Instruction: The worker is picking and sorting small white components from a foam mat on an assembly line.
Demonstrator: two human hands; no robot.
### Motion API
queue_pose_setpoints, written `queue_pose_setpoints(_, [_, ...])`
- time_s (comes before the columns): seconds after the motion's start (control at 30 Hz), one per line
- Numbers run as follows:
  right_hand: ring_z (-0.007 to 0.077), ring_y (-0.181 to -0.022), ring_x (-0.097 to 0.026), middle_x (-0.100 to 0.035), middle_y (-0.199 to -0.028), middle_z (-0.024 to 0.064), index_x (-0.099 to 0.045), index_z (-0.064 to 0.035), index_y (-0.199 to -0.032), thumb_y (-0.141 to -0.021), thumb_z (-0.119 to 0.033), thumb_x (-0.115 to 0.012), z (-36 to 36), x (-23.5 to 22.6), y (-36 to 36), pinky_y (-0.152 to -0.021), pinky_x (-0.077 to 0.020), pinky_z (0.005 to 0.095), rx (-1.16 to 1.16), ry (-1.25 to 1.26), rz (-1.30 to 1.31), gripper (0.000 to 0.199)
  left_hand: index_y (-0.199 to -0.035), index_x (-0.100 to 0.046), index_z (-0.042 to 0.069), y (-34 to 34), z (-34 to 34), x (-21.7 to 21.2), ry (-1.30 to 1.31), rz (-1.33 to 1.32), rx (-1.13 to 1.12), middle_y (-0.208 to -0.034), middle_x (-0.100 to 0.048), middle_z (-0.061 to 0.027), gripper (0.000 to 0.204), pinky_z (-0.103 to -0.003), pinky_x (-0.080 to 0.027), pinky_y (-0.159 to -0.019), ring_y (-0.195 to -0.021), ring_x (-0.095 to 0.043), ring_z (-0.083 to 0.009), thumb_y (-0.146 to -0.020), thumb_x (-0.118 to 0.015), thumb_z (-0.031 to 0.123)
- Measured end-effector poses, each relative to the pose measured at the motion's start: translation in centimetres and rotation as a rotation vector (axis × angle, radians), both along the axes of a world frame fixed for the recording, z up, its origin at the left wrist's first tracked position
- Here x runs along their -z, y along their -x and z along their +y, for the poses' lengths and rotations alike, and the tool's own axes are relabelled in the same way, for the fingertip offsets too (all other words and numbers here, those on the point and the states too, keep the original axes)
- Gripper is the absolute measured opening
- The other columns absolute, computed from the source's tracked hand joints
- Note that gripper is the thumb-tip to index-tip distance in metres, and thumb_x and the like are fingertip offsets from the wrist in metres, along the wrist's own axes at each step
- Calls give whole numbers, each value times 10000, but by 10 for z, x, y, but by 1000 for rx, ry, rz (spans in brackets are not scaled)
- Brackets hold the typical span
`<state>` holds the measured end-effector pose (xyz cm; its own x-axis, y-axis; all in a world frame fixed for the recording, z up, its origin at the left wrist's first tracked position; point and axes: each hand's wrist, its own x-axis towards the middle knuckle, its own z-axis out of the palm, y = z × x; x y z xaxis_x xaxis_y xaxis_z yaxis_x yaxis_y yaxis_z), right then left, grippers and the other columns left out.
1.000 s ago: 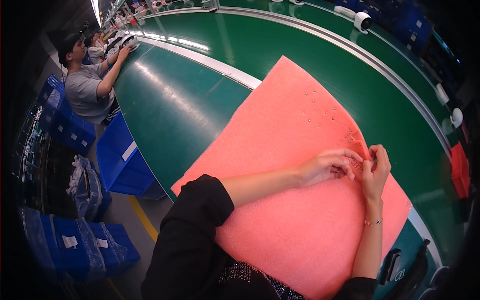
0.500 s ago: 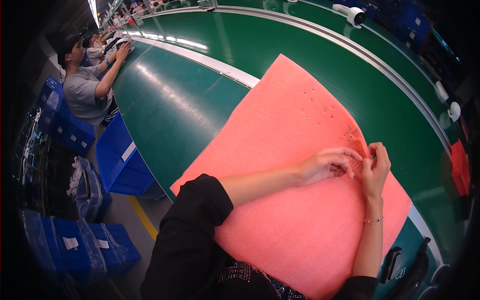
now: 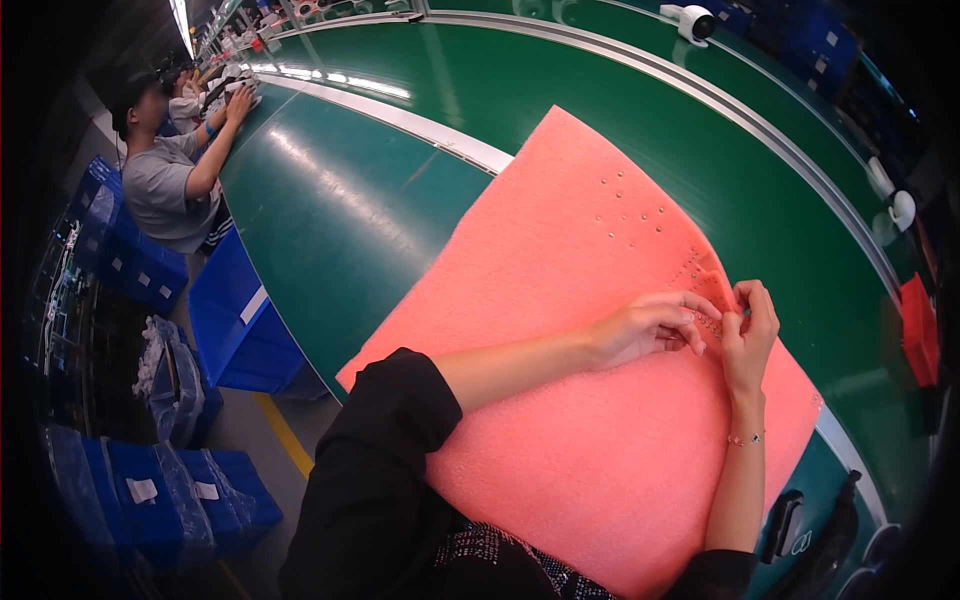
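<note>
A large sheet of fuzzy pink cloth lies askew over the bench in front of me. Small round metal pieces are scattered near its far edge, and more tiny dark ones are clustered close to my hands. My left hand rests above the cloth, fingers loosely bent and apart, the index finger reaching toward a raised fold by the edge. At that fold, my right hand pinches the cloth's edge between thumb and fingers. Whether a small piece is also in the pinch cannot be seen.
Beyond the green bench runs a green conveyor with metal rails. A white device stands across it. A red bin is at far right, a blue bin at left. A co-worker stands up the line.
My hands keep almost the same pose at the cloth's edge. The view has shifted slightly, and the white device at the far side appears a little further left.
</note>
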<state>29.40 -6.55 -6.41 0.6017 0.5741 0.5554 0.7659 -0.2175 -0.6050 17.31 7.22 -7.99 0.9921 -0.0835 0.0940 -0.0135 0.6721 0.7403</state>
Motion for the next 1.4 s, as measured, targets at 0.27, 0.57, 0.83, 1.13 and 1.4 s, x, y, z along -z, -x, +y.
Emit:
queue_pose_setpoints(0.27, [288, -690, -493, -498, -748, 126, -511, -6, -805, -646, -20, -493, -1, 5, -5, -650, -396, 386, 13, -50, -116, 160, -1214, -484, 5, -3, -1, 9, 76, 5, 17, -906, -611, -92, 361, -295, -400, -881, -933, -563, -161, -910, -459, 197])
queue_pose_setpoints(0.57, [266, -664, -488, -498, -689, 94, -493, -24, -772, -615, -1, -526, -3, 7, -6, -611, -374, 360, 3, -24, -102, 162, -1230, -458, -16, 2, 0, -5, -91, 82, -10, -840, -576, -82, 453, -322, -371, -935, -936, -527, -181, -860, -480, 243])
queue_pose_setpoints(0.83, [268, -663, -479, -485, -692, 93, -484, -27, -774, -602, 33, -501, -1, 8, -5, -610, -368, 362, 10, -32, -133, 182, -1246, -449, -15, 3, 5, -4, -45, 35, 29, -882, -599, -79, 418, -306, -381, -935, -965, -543, -161, -891, -460, 206])
queue_pose_setpoints(1.13, [276, -777, -499, -519, -839, 107, -539, -29, -887, -620, 23, -528, -4, 11, -6, -705, -394, 368, 36, 12, -126, 272, -1236, -454, -13, 2, 2, -5, -57, 47, 11, -859, -588, -79, 426, -315, -378, -945, -939, -538, -168, -879, -464, 219])
queue_pose_setpoints(1.4, [351, -1215, -355, -344, -1417, 167, -415, -63, -1344, -759, -228, -595, 0, 26, 12, -1010, -251, 487, 138, 518, -352, 634, -1223, -460, -3, 2, 1, -6, -114, 93, -28, -852, -576, -84, 465, -317, -369, -929, -905, -527, -169, -851, -483, 275])
